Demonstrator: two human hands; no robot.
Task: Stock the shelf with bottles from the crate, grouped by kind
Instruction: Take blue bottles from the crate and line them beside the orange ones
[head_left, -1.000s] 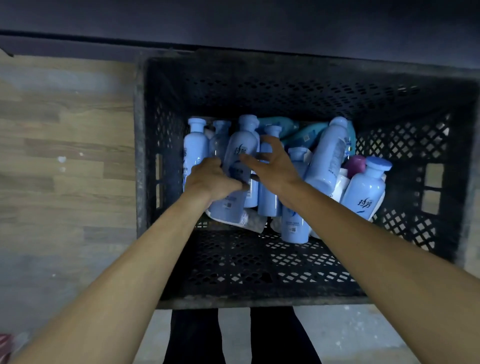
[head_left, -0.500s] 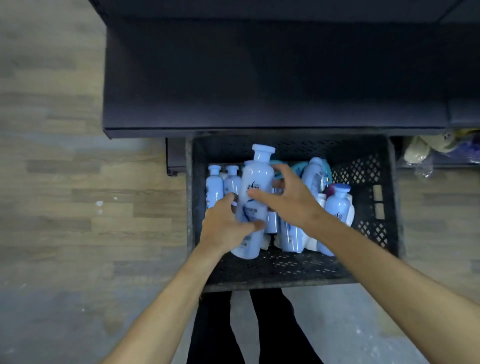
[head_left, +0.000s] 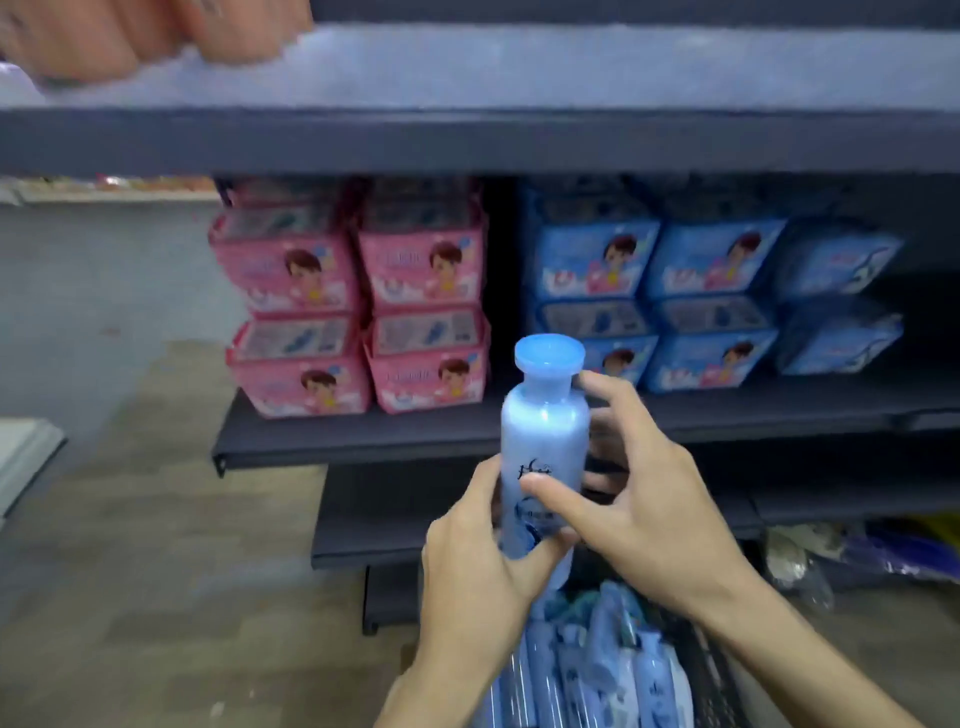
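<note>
A pale blue bottle with a blue cap is held upright in front of the dark shelf. My left hand grips its lower part from the left. My right hand holds its middle, thumb across the printed front and fingers behind it. Below the hands, the black crate shows several more pale blue bottles lying packed together at the bottom edge of the view.
Pink packs stand stacked on the left of the middle shelf and blue packs on its right. An upper shelf board runs across the top, with blurred orange items at its left. Wood-look floor lies to the left.
The bottle has come up out of the crate in both hands. My view has swung from the crate up to the shelf with the stacked packs.
</note>
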